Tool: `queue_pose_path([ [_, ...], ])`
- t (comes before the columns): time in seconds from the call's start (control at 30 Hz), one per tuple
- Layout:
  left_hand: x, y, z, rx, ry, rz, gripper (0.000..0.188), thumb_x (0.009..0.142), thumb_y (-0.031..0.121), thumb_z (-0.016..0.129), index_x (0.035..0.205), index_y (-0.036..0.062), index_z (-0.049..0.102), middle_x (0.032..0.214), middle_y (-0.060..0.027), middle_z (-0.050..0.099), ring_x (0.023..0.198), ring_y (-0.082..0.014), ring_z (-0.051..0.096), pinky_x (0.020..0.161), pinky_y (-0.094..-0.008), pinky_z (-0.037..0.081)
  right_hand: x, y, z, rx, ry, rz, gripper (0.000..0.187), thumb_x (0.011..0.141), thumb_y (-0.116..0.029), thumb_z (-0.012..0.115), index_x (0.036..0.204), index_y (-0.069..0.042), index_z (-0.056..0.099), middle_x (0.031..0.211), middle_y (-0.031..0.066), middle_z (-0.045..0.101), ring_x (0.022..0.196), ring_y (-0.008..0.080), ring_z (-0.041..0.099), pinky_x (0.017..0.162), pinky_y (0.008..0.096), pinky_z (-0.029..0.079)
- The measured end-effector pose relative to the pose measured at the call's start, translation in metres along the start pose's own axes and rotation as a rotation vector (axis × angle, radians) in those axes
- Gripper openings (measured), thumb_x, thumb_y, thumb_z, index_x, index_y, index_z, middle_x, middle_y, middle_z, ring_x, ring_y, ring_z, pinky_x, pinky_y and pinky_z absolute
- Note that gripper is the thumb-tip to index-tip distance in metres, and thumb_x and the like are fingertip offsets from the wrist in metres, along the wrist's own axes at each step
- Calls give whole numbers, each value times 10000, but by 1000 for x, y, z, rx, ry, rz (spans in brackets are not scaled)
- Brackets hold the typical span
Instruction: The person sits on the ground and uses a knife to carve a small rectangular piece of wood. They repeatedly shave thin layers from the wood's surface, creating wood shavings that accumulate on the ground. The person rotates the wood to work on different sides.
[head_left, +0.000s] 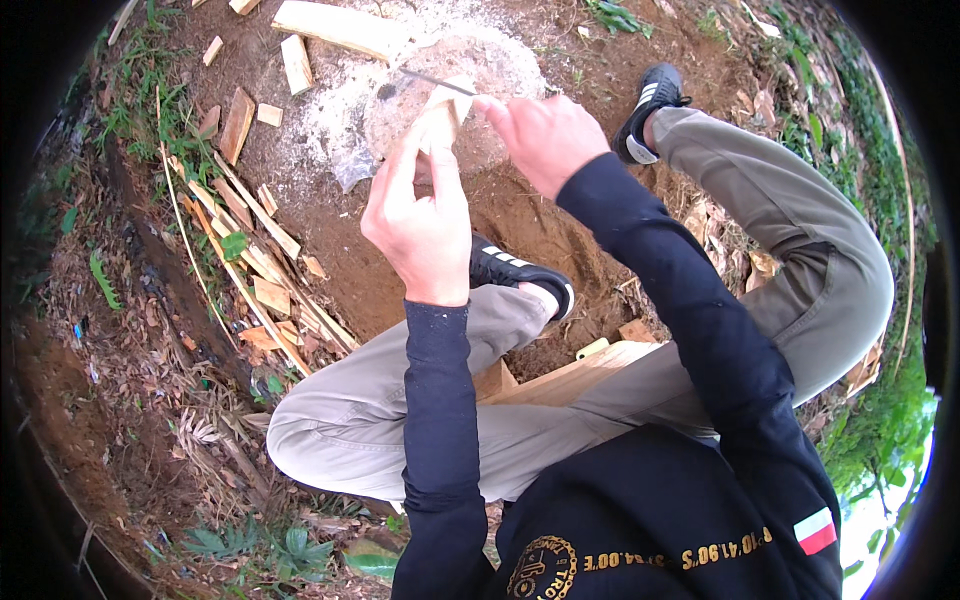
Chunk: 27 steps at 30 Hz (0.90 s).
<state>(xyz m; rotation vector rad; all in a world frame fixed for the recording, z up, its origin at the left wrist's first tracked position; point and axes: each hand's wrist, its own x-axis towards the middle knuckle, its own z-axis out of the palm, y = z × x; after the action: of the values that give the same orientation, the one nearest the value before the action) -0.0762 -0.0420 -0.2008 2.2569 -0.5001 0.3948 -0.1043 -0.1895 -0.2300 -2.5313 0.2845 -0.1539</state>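
My left hand (418,225) pinches a short pale piece of wood (441,118) between thumb and fingers and holds it up in front of me. From the right, my right hand (547,143) is wrapped round the handle end of a thin knife (432,80). Its dark blade points left and crosses the top end of the wood; whether the edge bites into it I cannot tell. The handle is hidden in my fist. Behind both hands lies a pale, round, dusty patch (505,75) on the brown ground.
Split sticks (262,255) lie in a heap at the left. A thick pale piece of wood (335,28) and small offcuts (297,64) are at the far left. A crumpled clear plastic scrap (352,168) sits beside the patch. A board (580,375) shows between my crossed legs.
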Motion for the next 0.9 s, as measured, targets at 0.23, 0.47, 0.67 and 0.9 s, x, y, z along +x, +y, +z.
queue_pose_path([
  [0.23,2,-6,-3,-14,-14,-123,176,882,118,692,1031,30,721,814,-129,709,661,-201,679,603,-319,526,-17,-6,-11,109,-154,-55,384,1016,-337,473,854,-37,649,619,189,591,619,393,621,570,474,505],
  [0.47,0,-6,-4,-53,-3,-175,178,884,118,694,1029,19,720,766,-119,695,624,-183,661,576,-305,513,-19,-12,-8,73,-127,-102,424,1008,-357,478,789,-35,645,571,177,582,567,376,617,529,464,505],
  [0.67,-1,-2,-2,-57,20,-187,209,906,128,685,1053,-16,723,700,-68,672,619,-88,604,583,-255,500,-19,-10,0,2,15,-178,432,996,-362,502,714,-60,630,537,157,575,512,345,613,501,435,507],
  [0.9,-1,0,-3,33,12,5,193,900,114,677,1070,40,730,856,-128,726,675,-154,671,615,-291,523,-6,-21,-6,-98,94,-159,429,982,-360,530,678,-68,609,534,167,572,512,352,615,496,452,501],
])
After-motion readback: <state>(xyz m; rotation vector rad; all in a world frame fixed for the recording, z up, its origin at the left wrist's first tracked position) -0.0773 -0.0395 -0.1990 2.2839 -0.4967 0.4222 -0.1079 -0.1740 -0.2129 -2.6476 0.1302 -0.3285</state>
